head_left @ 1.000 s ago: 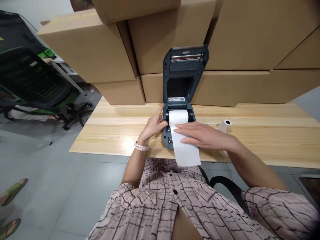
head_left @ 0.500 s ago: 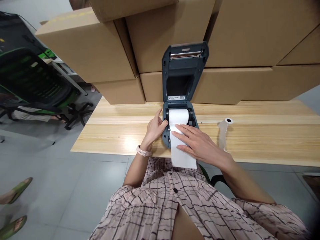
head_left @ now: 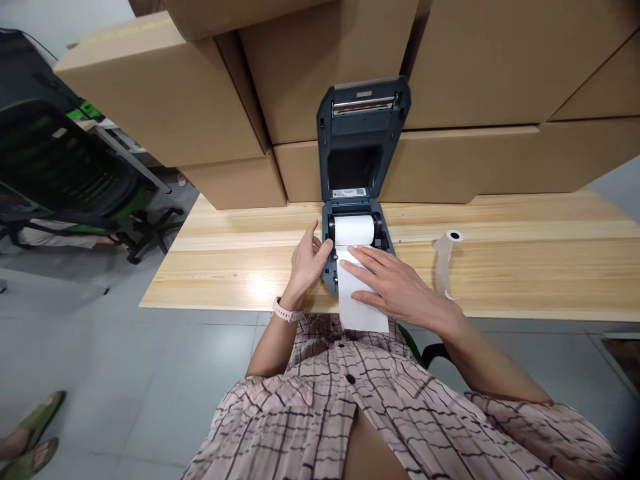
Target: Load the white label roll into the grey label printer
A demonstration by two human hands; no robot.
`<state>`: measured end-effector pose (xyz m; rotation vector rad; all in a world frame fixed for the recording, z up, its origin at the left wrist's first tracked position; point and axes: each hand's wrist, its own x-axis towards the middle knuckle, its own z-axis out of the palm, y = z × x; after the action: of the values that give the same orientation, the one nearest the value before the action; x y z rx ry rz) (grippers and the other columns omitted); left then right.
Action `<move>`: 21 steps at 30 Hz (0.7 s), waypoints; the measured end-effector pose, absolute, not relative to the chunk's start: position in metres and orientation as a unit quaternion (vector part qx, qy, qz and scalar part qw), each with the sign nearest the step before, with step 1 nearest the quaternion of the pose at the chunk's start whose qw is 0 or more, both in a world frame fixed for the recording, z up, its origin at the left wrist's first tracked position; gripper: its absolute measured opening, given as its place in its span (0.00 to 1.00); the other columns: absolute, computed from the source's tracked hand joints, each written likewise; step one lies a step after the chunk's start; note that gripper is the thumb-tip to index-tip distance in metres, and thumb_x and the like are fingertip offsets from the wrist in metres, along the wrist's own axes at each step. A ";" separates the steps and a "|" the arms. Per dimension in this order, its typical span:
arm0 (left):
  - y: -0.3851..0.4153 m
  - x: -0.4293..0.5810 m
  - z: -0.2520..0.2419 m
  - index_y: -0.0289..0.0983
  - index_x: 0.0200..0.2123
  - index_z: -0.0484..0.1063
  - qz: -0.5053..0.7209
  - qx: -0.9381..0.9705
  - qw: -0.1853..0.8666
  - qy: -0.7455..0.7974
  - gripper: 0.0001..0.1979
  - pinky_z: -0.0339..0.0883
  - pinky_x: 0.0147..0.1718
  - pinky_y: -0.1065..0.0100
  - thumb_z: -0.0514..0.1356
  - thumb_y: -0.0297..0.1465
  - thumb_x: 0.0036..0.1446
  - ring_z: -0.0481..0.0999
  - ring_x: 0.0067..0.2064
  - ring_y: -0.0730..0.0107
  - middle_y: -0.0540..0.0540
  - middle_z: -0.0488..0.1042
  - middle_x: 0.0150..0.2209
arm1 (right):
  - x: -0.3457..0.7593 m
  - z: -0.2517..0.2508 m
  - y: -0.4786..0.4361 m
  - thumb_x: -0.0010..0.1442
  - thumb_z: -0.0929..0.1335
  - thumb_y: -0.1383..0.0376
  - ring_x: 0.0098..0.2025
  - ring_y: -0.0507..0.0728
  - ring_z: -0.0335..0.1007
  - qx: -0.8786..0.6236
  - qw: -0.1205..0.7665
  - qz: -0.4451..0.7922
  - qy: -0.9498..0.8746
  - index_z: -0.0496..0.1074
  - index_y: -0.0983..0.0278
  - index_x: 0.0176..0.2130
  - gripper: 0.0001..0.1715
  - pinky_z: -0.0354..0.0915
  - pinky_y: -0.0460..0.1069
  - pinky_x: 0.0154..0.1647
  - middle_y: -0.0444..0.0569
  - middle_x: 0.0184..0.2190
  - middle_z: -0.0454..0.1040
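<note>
A dark grey label printer (head_left: 358, 150) stands on the wooden table (head_left: 225, 267) with its lid up. A white paper roll (head_left: 354, 230) lies in its bay, and a strip of paper (head_left: 360, 310) runs out over the front and hangs past the table edge. My right hand (head_left: 395, 283) lies flat on the strip, fingers stretched out toward the roll. My left hand (head_left: 307, 260) rests against the printer's left side, thumb near the roll holder, fingers curled on the casing.
Large cardboard boxes (head_left: 480, 73) are stacked along the back of the table behind the printer. A spent roll core with a backing strip (head_left: 445, 257) lies right of the printer. A green-black office chair (head_left: 75, 173) stands at the left. Another person's sandalled feet (head_left: 30, 433) show at bottom left.
My right hand has drawn back a little along the strip toward me. My left hand stays at the printer's side. The view has shifted slightly.
</note>
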<state>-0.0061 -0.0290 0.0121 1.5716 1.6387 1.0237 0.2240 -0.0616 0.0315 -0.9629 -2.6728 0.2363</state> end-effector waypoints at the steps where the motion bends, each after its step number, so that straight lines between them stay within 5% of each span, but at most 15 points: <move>1: -0.035 -0.004 0.010 0.39 0.77 0.57 0.404 0.603 0.311 0.613 0.37 0.72 0.57 0.52 0.60 0.42 0.70 0.79 0.57 0.53 0.36 0.78 0.59 | 0.224 0.031 -0.062 0.75 0.66 0.47 0.80 0.70 0.56 -0.331 0.141 0.082 -0.929 0.64 0.58 0.75 0.38 0.65 0.72 0.75 0.60 0.78 0.60; 3: -0.047 0.000 0.004 0.43 0.79 0.50 0.427 0.626 0.304 0.577 0.41 0.65 0.69 0.46 0.62 0.45 0.70 0.67 0.74 0.47 0.34 0.62 0.76 | 0.228 0.033 -0.061 0.73 0.69 0.45 0.80 0.73 0.54 -0.325 0.131 0.093 -0.932 0.64 0.63 0.76 0.43 0.62 0.74 0.76 0.65 0.78 0.57; 5: -0.057 0.003 -0.003 0.46 0.81 0.42 0.424 0.658 0.322 0.533 0.46 0.56 0.76 0.42 0.62 0.48 0.70 0.53 0.81 0.45 0.37 0.49 0.82 | 0.237 0.040 -0.058 0.70 0.70 0.41 0.81 0.74 0.53 -0.309 0.121 0.130 -0.935 0.66 0.63 0.75 0.47 0.60 0.74 0.77 0.65 0.79 0.56; 8: -0.064 0.002 -0.012 0.48 0.82 0.33 0.401 0.673 0.368 0.501 0.52 0.50 0.79 0.41 0.63 0.50 0.69 0.46 0.83 0.44 0.38 0.42 0.83 | 0.259 0.066 -0.043 0.70 0.70 0.40 0.75 0.70 0.67 -0.285 0.149 0.218 -0.922 0.75 0.51 0.67 0.34 0.65 0.72 0.75 0.52 0.73 0.71; 11: -0.063 -0.001 -0.014 0.47 0.82 0.31 0.399 0.664 0.395 0.494 0.56 0.47 0.80 0.40 0.66 0.51 0.67 0.44 0.83 0.44 0.37 0.39 0.84 | 0.273 0.098 -0.006 0.74 0.69 0.49 0.66 0.65 0.77 -0.340 0.333 0.214 -0.853 0.79 0.48 0.61 0.21 0.69 0.67 0.72 0.47 0.62 0.81; 13: -0.061 -0.002 -0.013 0.47 0.82 0.31 0.398 0.663 0.403 0.490 0.56 0.45 0.81 0.41 0.66 0.50 0.67 0.43 0.84 0.45 0.38 0.38 0.84 | 0.272 0.113 0.030 0.74 0.68 0.51 0.67 0.64 0.75 -0.391 0.481 0.138 -0.772 0.77 0.53 0.64 0.24 0.68 0.66 0.71 0.51 0.65 0.79; 15: -0.061 -0.003 -0.011 0.48 0.82 0.31 0.398 0.663 0.409 0.485 0.55 0.46 0.80 0.41 0.66 0.49 0.67 0.43 0.84 0.46 0.38 0.37 0.84 | 0.264 0.123 0.068 0.74 0.67 0.49 0.72 0.63 0.70 -0.415 0.536 0.117 -0.726 0.68 0.57 0.70 0.32 0.65 0.64 0.73 0.56 0.72 0.71; 18: -0.062 -0.003 -0.008 0.48 0.82 0.33 0.403 0.664 0.412 0.477 0.55 0.47 0.80 0.41 0.67 0.49 0.67 0.44 0.84 0.45 0.38 0.39 0.84 | 0.247 0.131 0.114 0.78 0.60 0.47 0.79 0.56 0.56 -0.421 0.509 0.171 -0.731 0.56 0.58 0.75 0.35 0.58 0.60 0.78 0.55 0.80 0.57; 21: -0.062 -0.005 -0.008 0.47 0.82 0.34 0.400 0.673 0.401 0.476 0.54 0.47 0.80 0.40 0.67 0.48 0.67 0.45 0.83 0.45 0.36 0.40 0.84 | 0.233 0.137 0.132 0.81 0.58 0.49 0.79 0.51 0.54 -0.426 0.490 0.200 -0.734 0.53 0.61 0.75 0.33 0.53 0.55 0.79 0.53 0.80 0.56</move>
<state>-0.0046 -0.0619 -0.0077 1.7007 1.2043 1.0109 0.2328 0.1324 0.1370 -1.0353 -1.7818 0.4860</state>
